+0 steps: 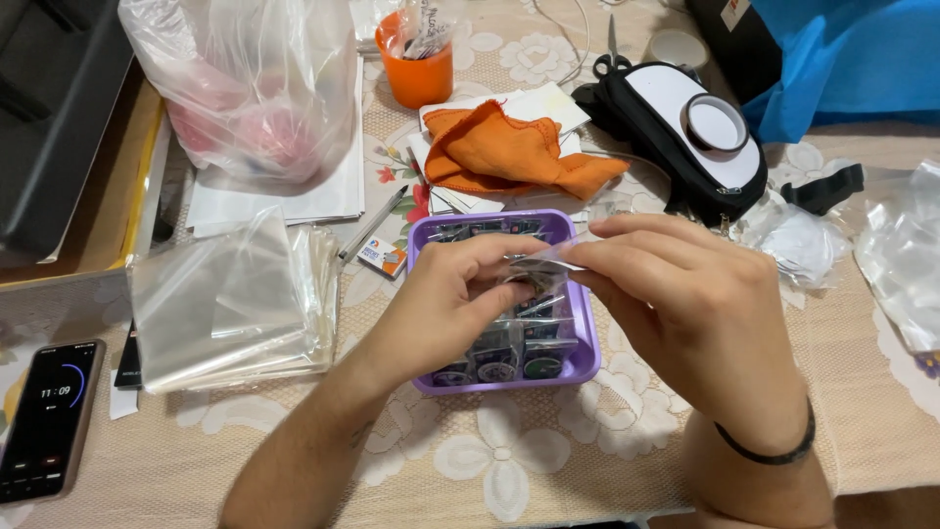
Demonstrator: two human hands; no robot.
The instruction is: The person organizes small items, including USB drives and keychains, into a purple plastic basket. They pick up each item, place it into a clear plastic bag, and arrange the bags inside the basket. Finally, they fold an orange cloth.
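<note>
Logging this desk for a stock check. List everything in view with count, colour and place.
small clear packet: one, clear, pinched between both hands
purple tray: one, centre, holding filled packets
clear sleeve stack: one pile, left of tray
orange cloth: one, behind tray
orange cup: one, top centre
plastic bag: one, clear, top left
phone: one, black, bottom left
pen: one, grey, left of tray
black pouch: one, top right
left hand: over tray
right hand: over tray
</note>
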